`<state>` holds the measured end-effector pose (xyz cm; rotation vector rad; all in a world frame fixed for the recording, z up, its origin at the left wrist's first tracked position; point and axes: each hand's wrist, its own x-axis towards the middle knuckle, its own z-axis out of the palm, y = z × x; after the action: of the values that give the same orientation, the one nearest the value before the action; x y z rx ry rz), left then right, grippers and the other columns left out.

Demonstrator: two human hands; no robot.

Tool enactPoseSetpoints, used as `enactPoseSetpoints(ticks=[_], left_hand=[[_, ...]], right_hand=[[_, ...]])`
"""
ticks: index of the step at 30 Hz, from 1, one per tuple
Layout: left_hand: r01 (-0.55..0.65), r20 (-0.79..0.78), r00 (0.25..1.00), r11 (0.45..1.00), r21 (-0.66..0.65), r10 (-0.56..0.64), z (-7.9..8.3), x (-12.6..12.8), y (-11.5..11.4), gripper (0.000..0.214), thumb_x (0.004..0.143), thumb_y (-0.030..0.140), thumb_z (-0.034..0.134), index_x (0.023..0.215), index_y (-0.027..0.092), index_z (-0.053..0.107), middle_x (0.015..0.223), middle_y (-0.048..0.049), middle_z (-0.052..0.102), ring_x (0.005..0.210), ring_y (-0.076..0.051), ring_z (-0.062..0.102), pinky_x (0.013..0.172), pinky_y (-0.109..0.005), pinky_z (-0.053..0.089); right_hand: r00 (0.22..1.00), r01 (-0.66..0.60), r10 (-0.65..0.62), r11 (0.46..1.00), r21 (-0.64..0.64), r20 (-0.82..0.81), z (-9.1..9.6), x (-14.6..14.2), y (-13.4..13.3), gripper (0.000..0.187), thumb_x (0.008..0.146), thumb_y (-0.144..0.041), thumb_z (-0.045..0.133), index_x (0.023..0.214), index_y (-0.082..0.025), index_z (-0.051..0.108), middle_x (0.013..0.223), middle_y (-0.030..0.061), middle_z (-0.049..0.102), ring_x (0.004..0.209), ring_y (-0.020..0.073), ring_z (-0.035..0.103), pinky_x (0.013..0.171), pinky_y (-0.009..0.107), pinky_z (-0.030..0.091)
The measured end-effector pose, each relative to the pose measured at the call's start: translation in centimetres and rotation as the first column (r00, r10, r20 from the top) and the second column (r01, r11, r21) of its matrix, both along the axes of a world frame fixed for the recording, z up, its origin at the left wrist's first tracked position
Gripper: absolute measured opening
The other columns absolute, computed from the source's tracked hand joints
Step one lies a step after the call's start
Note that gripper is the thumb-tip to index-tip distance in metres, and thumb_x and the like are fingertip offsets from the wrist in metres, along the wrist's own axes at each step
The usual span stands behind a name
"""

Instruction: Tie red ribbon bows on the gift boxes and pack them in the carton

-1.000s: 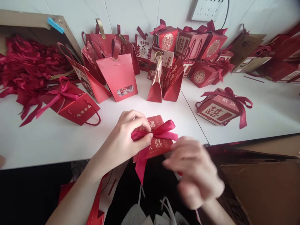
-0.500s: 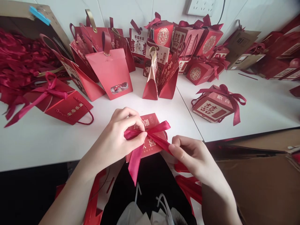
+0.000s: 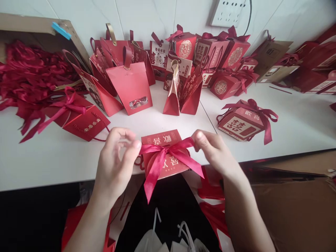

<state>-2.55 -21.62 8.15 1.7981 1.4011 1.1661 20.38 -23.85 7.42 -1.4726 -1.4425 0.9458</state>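
Note:
A red gift box (image 3: pixel 168 135) with gold characters lies at the table's front edge, with a dark pink satin ribbon (image 3: pixel 187 156) tied in a bow across its top. Both tails hang toward me. My right hand (image 3: pixel 211 148) pinches the end of the bow's right loop between thumb and fingers. At the left loop, my left hand (image 3: pixel 118 157) has its thumb and fingers curved and apart; its thumb tip is close to the loop's end. Whether that thumb touches the ribbon, I cannot tell. Twisted red cord shows at the box's sides.
Finished-looking red boxes stand along the wall, among them a ribboned box (image 3: pixel 240 122) at right and a corded box (image 3: pixel 86 120) at left. A pile of red ribbons (image 3: pixel 34 73) fills a carton at far left. Brown cardboard (image 3: pixel 294 203) lies below the table's right edge.
My left hand has let go of the bow's middle and moved left. My right hand has shifted from the right tail up to the right loop. The bow now lies spread on the box.

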Motion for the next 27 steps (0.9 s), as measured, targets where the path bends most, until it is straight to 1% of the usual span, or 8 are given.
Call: enactPoseSetpoints(ticks=[4, 13, 15, 17, 19, 22, 24, 27], left_hand=[[0.028, -0.067, 0.997, 0.975, -0.222, -0.044, -0.3, 0.0, -0.9, 0.039, 0.088, 0.044, 0.047, 0.059, 0.020, 0.039, 0.055, 0.0034, 0.037, 0.053, -0.011, 0.039, 0.048, -0.023, 0.034], [0.087, 0.188, 0.981, 0.959, -0.270, -0.036, -2.5, 0.7, -1.4, 0.029, 0.089, 0.035, 0.049, 0.065, 0.019, 0.045, 0.060, 0.0035, 0.040, 0.055, -0.010, 0.038, 0.049, -0.020, 0.034], [0.104, 0.195, 0.980, 0.956, -0.275, -0.050, -2.4, 0.3, -1.2, 0.031, 0.088, 0.036, 0.049, 0.063, 0.019, 0.044, 0.059, 0.0035, 0.039, 0.055, -0.010, 0.038, 0.049, -0.020, 0.035], [0.112, 0.176, 0.982, 0.955, -0.276, -0.064, -2.1, 0.0, -1.1, 0.032, 0.088, 0.040, 0.048, 0.063, 0.019, 0.045, 0.057, 0.0037, 0.038, 0.053, -0.010, 0.039, 0.048, -0.020, 0.035], [0.093, 0.153, 0.987, 0.958, -0.272, -0.052, -1.8, -0.2, -1.2, 0.031, 0.087, 0.044, 0.048, 0.068, 0.019, 0.050, 0.058, 0.0032, 0.044, 0.055, -0.011, 0.044, 0.049, -0.020, 0.038], [0.042, 0.104, 0.994, 0.967, -0.250, -0.016, -1.4, 0.0, -1.5, 0.026, 0.083, 0.045, 0.057, 0.075, 0.020, 0.055, 0.067, 0.0016, 0.056, 0.064, -0.013, 0.054, 0.055, -0.020, 0.044], [0.017, 0.069, 0.998, 0.981, -0.193, -0.004, -1.4, 0.3, -1.9, 0.022, 0.082, 0.039, 0.061, 0.074, 0.020, 0.055, 0.068, 0.0019, 0.057, 0.065, -0.013, 0.057, 0.056, -0.020, 0.045], [-0.046, 0.019, 0.999, 0.995, 0.088, 0.044, -1.3, 1.1, -2.7, 0.011, 0.084, 0.025, 0.061, 0.077, 0.020, 0.055, 0.070, 0.0026, 0.059, 0.066, -0.011, 0.059, 0.060, -0.020, 0.047]], right_hand=[[0.992, -0.011, 0.002, 0.998, -0.070, -0.123, -0.3, -2.7, 0.0, 0.048, 0.086, -0.058, 0.051, 0.060, -0.019, 0.040, 0.057, -0.0044, 0.038, 0.054, 0.0086, 0.035, 0.049, 0.022, 0.028], [0.932, -0.008, -0.051, 0.987, -0.163, -0.358, -2.0, -2.4, 0.4, 0.042, 0.085, -0.048, 0.056, 0.059, -0.018, 0.042, 0.056, -0.0056, 0.038, 0.049, 0.0067, 0.033, 0.047, 0.021, 0.027], [0.943, 0.051, -0.090, 0.990, -0.129, -0.320, -2.6, -1.4, 0.5, 0.042, 0.088, -0.048, 0.053, 0.059, -0.018, 0.046, 0.055, -0.0045, 0.041, 0.051, 0.0079, 0.038, 0.051, 0.022, 0.034], [0.952, 0.109, -0.095, 0.994, 0.030, -0.292, -3.1, -0.1, 0.6, 0.040, 0.088, -0.053, 0.051, 0.069, -0.018, 0.055, 0.067, -0.0007, 0.052, 0.065, 0.0119, 0.051, 0.065, 0.026, 0.044], [0.965, 0.006, 0.054, 0.973, 0.231, -0.255, -3.3, 1.0, 0.6, 0.051, 0.077, -0.067, 0.057, 0.099, -0.021, 0.059, 0.101, 0.0062, 0.060, 0.098, 0.0202, 0.057, 0.085, 0.034, 0.048], [0.928, -0.350, 0.372, 0.890, 0.293, -0.022, -3.1, 1.3, 0.4, 0.107, 0.056, -0.071, 0.073, 0.143, -0.029, 0.026, 0.146, 0.0127, 0.033, 0.133, 0.0302, 0.037, 0.104, 0.045, 0.041], [0.886, -0.463, 0.446, 0.858, 0.223, 0.124, -2.9, 0.7, 0.1, 0.114, 0.061, -0.057, 0.079, 0.148, -0.029, 0.012, 0.148, 0.0135, 0.028, 0.132, 0.0301, 0.039, 0.106, 0.045, 0.041], [0.904, -0.419, 0.371, 0.869, 0.265, 0.212, -3.3, -0.5, -0.8, 0.109, 0.066, -0.043, 0.080, 0.148, -0.028, 0.011, 0.139, 0.0134, 0.036, 0.126, 0.0288, 0.047, 0.103, 0.044, 0.045]])
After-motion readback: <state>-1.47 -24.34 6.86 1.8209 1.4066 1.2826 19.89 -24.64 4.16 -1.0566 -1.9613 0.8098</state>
